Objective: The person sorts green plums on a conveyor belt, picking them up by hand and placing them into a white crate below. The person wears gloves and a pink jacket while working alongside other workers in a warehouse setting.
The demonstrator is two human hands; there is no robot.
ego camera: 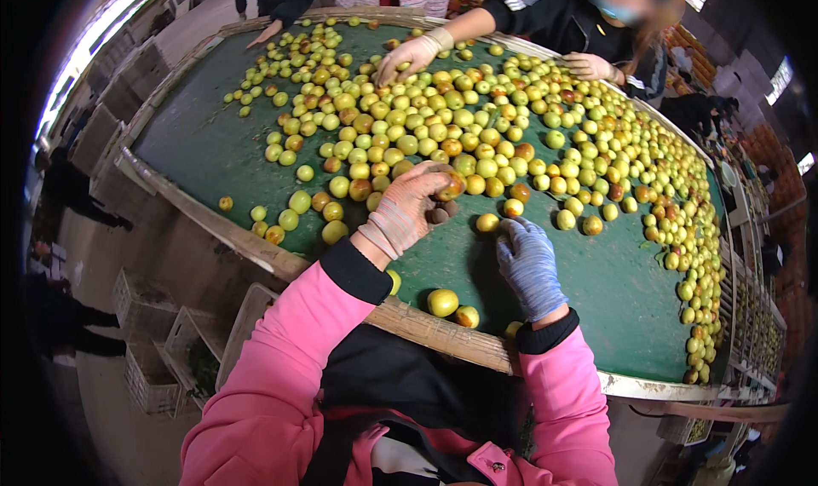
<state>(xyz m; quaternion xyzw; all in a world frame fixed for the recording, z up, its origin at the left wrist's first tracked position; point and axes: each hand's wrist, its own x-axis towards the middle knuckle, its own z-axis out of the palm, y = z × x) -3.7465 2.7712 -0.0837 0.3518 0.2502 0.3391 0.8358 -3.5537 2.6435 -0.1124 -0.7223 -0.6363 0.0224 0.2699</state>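
My left hand [409,208], in an orange and white striped knit glove, is closed around a reddish-brown jujube fruit [451,187], with darker brown fruit against its fingertips. To its right my right hand [529,265], in a blue and white glove, reaches over the green table surface [594,301]. Its fingertips are close to a yellow jujube [487,223] and a yellow-red one [513,207]; whether they touch is unclear. Beyond both hands spreads a broad heap of green and yellow jujubes [409,144]. A few fruits [442,302] lie by the near edge, between my forearms.
A wooden rail [441,336] edges the table nearest me. Across it, a co-worker's gloved hand [412,58] reaches among the fruit; another person's bare hand [266,33] is at the far left edge. Plastic crates [147,377] stand on the floor at lower left.
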